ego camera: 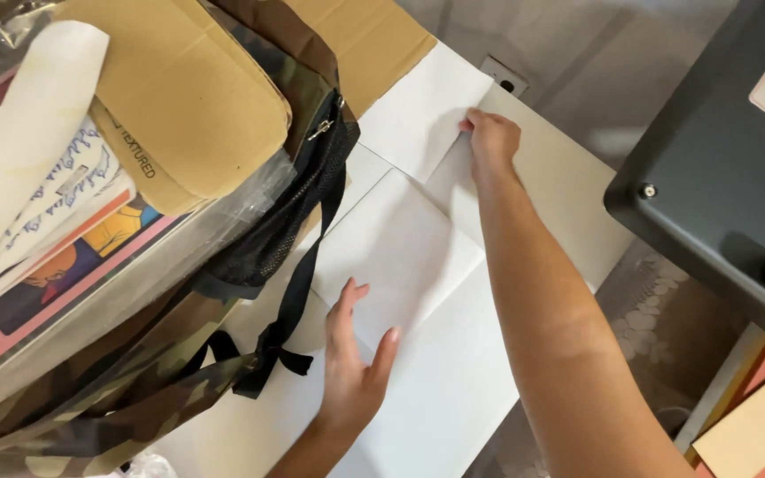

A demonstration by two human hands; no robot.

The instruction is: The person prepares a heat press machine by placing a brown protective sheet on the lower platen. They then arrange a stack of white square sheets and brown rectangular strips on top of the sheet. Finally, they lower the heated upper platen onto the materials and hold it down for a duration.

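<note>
Upper left of frame: stack of printed sheets and posters (55, 221) under clear plastic, a tan cardboard piece (192, 97) on top; a camouflage bag (135, 372) with black mesh and black straps (289, 292) drapes from the stack down to lower left, straps trailing onto the white surface (453, 398).

Centre: white paper sheet (396, 252) lies flat on the white surface, set at an angle; left hand (356, 363) rests palm-down on its lower-left corner, fingers spread and straight, pressing not gripping; the sheet extends up and right from the fingertips (347, 292).

Upper centre: right hand (490, 137) reaches to the far end, fingers curled and pinched on the edge of a second white sheet (422, 111); that sheet lies left of and under the fingers, partly over brown cardboard (374, 40); whether thumb is beneath the edge cannot be told.

Right: dark grey machine body (719, 168) at upper right, with a yellow-red label; coloured boards (754, 425) at lower right, below table level.
</note>
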